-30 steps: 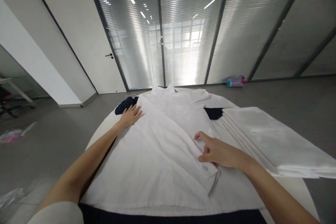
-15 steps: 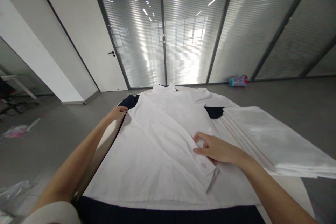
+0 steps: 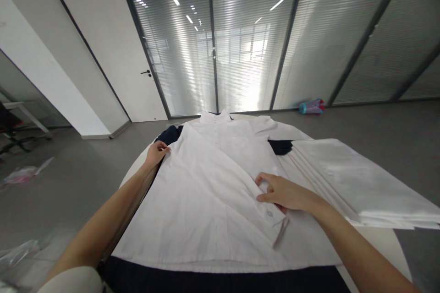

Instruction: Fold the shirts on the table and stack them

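Across the table [image 3: 381, 242] lies the shirt [image 3: 206, 192], likely light, soft, easily creased.
Your left hand [image 3: 156, 152] pinches its left side; your right hand [image 3: 287, 193] curls half-open, grip unclear; take hold by side and cuff [image 3: 273, 222].

The 2 arms reach forward, with bare forearms and the hands well apart. The left arm [image 3: 115, 213] slants up and inward from the lower left, and the left hand [image 3: 156, 153] lies farther out than the other, its fingers curled and the tips of thumb and index finger drawn together in a pinch. The right arm [image 3: 349, 233] slants in from the lower right. The right hand [image 3: 280, 191] points leftward, index finger hooked, its tip and the thumb's apart (the remaining fingers tuck underneath, mostly hidden).
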The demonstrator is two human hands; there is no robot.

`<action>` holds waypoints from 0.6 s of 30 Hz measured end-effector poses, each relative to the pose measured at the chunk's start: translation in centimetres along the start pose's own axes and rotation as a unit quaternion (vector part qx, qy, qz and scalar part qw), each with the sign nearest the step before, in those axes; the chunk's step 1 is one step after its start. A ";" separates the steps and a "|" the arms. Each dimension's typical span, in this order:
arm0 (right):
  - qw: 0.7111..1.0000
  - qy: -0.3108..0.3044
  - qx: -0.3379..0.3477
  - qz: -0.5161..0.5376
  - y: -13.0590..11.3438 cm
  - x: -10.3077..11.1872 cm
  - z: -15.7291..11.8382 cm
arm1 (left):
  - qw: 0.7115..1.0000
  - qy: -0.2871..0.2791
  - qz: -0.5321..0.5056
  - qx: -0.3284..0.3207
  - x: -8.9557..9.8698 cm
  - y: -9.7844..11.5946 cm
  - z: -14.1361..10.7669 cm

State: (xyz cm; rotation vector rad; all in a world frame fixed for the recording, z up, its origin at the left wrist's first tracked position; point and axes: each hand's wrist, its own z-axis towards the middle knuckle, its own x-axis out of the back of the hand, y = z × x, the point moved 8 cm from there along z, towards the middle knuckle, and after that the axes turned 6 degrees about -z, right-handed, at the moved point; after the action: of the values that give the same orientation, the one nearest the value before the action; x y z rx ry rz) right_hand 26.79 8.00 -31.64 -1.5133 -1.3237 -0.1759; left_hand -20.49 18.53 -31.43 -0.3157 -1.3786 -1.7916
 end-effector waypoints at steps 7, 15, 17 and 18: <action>1.000 0.001 -0.004 0.002 -0.2 0.1 -0.1 | 0.997 0.010 0.072 -0.003 0.3 0.2 -0.4; 0.999 0.020 0.007 -0.043 -1.0 0.5 -0.5 | 0.986 0.072 0.138 -0.059 1.8 4.4 -0.4; 0.999 0.019 -0.001 -0.051 -1.0 0.6 -0.7 | 0.982 0.025 0.157 -0.104 0.1 7.2 0.0; 0.998 0.019 -0.006 -0.054 -1.0 0.7 -0.8 | 0.979 -0.015 0.164 -0.118 -1.2 8.5 0.2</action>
State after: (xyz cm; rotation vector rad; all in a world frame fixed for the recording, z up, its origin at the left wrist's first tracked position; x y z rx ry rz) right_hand 26.63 7.63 -30.27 -1.4429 -1.3760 -0.2812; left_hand -13.58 18.82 -26.37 -0.6596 -1.0603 -1.6759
